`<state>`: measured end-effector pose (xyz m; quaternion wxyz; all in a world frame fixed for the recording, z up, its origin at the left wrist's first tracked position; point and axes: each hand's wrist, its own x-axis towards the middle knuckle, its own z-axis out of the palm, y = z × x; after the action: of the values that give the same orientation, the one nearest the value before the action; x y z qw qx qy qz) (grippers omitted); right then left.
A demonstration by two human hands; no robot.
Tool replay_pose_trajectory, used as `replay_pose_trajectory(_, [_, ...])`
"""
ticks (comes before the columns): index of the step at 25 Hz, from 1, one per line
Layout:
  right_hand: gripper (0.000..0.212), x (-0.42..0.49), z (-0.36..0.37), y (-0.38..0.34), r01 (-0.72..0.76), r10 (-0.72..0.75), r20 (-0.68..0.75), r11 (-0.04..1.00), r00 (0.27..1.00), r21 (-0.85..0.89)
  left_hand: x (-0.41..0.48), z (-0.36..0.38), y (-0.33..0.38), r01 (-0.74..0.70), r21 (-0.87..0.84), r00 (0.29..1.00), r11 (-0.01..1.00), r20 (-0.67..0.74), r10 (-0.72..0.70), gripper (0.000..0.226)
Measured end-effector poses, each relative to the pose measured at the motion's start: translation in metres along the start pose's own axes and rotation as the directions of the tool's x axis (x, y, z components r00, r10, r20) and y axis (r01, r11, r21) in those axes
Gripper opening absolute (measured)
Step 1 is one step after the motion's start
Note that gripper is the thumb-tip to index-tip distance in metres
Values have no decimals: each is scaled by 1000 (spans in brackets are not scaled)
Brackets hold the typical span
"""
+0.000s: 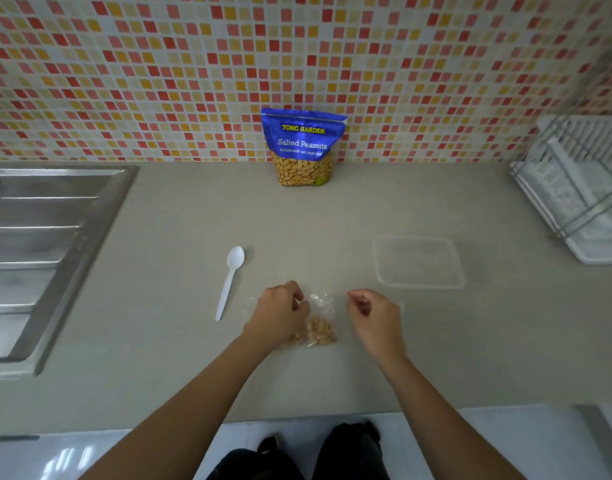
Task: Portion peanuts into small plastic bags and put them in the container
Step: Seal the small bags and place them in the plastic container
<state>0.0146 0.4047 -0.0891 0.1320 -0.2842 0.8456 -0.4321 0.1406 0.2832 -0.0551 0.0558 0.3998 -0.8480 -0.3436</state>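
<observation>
From my feed, the left hand point(280, 310) sits just below the middle of the frame, fingers curled in and pinching the crumpled upper part of a small plastic bag point(321, 304). The bag lies on the counter point(193, 216) with a clump of peanuts point(316, 334) gathered in its lower end, partly tucked behind the left wrist. The right hand point(373, 313) hovers just right of the bag, apart from it, its fingers curled with the thumb closed against the forefinger. I cannot make out anything held between them. A white plastic spoon point(230, 282) lies left of the left hand, bowl toward the top of the frame, touched by neither hand. Up and to the right of the right hand, a clear rectangular container point(418, 263) rests flat on the counter, well apart from the bag; it is so transparent that I cannot tell how deep it is. At upper centre a blue pouch of salted peanuts point(302, 147) stands upright against the tiled wall point(159, 64). A steel sink point(37, 237) fills the left edge and a white dish rack point(574, 188) the right edge. Dark clothing shows at the bottom centre.
</observation>
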Motion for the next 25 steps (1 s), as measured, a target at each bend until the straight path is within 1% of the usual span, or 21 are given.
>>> replay_pose_trajectory(2, [14,0,-20,20,-39,34,-98,998,995,-48,10,20,20,-52,-4,994,999,95,52,23])
replay_pose_trajectory(4, [21,3,-36,40,-121,102,-178,987,979,-102,17,43,37,-42,-20,980,999,196,45,26])
replay_pose_trajectory(5, [26,5,-43,49,-173,149,-185,977,971,-121,18,55,44,-20,-44,970,999,241,30,28])
replay_pose_trajectory(7, [38,7,-48,60,-271,256,-115,952,960,-141,19,79,54,29,-74,959,997,285,-7,31])
replay_pose_trajectory(9, [45,10,-47,64,-324,321,-46,941,946,-100,21,97,62,91,-101,964,991,257,-63,33])
replay_pose_trajectory(10, [46,11,-47,64,-343,341,-37,938,939,-59,21,104,66,137,-132,966,982,236,-103,34])
replay_pose_trajectory(13, [45,12,-48,63,-407,409,-46,912,911,52,25,117,67,291,-262,946,920,221,-237,36])
replay_pose_trajectory(15, [38,12,-47,64,-441,445,-18,890,895,115,27,119,62,357,-324,925,876,256,-282,30])
replay_pose_trajectory(17, [25,12,-45,63,-429,434,18,883,901,192,31,115,57,359,-377,920,854,295,-256,18])
replay_pose_trajectory(19, [6,11,-46,54,-367,371,39,889,928,273,32,102,56,342,-445,925,827,316,-212,16])
replay_pose_trajectory(20, [2,11,-48,46,-332,333,51,890,941,312,33,92,57,323,-475,931,818,316,-184,15])
replay_pose_trajectory(22, [9,14,-56,27,-270,263,73,878,962,394,35,66,58,229,-517,957,825,273,-94,16])
replay_pose_trajectory(25, [9,24,-68,-15,-181,148,105,823,983,538,35,8,61,88,-573,972,815,227,55,13])
